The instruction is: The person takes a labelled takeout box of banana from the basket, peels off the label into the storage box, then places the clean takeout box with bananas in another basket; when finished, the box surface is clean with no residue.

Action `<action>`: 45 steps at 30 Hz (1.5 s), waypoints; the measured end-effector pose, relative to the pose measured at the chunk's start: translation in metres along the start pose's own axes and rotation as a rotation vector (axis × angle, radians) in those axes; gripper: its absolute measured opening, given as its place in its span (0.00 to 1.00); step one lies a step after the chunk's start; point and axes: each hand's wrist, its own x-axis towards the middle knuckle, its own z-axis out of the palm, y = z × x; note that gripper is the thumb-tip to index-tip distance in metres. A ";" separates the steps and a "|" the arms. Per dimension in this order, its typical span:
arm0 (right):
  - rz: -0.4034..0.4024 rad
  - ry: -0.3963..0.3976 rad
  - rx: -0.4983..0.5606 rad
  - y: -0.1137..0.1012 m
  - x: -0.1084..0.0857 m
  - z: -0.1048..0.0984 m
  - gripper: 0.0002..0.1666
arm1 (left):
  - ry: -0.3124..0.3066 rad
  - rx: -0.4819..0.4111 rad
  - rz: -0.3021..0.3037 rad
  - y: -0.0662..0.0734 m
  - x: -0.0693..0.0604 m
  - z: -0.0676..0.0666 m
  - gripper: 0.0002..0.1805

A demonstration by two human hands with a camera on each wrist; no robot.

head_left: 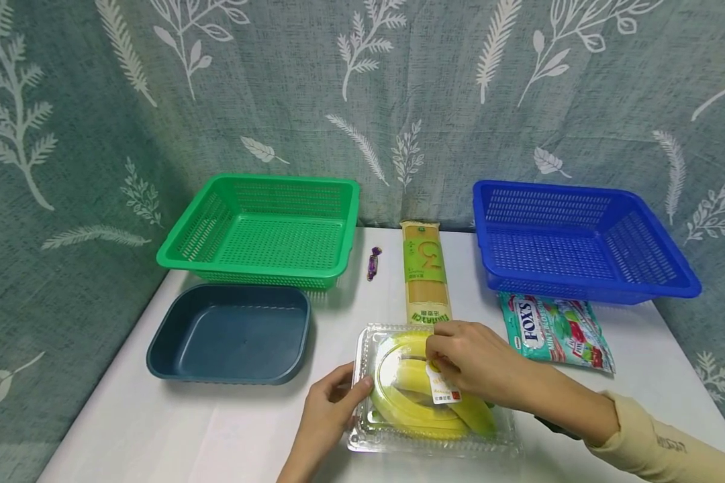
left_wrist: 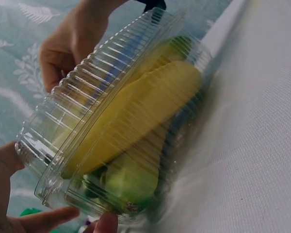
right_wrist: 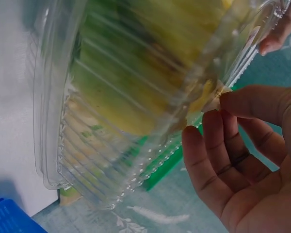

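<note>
A clear plastic clamshell box (head_left: pixel 368 439) holding yellow bananas (head_left: pixel 474 416) with green ends is at the near middle of the table. My left hand (head_left: pixel 329 406) holds its left side, thumb on the lid's edge; in the left wrist view the box (left_wrist: pixel 82 73) is tilted in the picture. Over the lid my right hand (head_left: pixel 480 359) pinches a white and yellow label (head_left: pixel 442 389). In the right wrist view the thumb and fingers of the right hand (right_wrist: pixel 252 155) meet at that label. Part of the label is hidden behind the fingers.
Behind the box lies a noodle pack (head_left: pixel 425 268), with a purple wrapped candy (head_left: pixel 372 263) beside it. A green basket (head_left: pixel 260 274) and dark blue tub (head_left: pixel 229 377) stand left. At right are a blue basket (head_left: pixel 568 288) and a Fox's candy bag (head_left: pixel 556 332).
</note>
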 end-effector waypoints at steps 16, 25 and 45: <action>-0.024 0.001 0.035 -0.006 -0.005 -0.007 0.14 | -0.001 -0.011 -0.013 0.001 -0.001 0.001 0.30; -0.036 0.012 0.065 -0.009 -0.007 -0.011 0.15 | 0.013 -0.004 -0.004 0.001 -0.001 0.001 0.30; -0.086 0.048 0.039 -0.015 -0.008 -0.018 0.17 | 0.029 -0.027 -0.002 -0.001 -0.002 0.001 0.28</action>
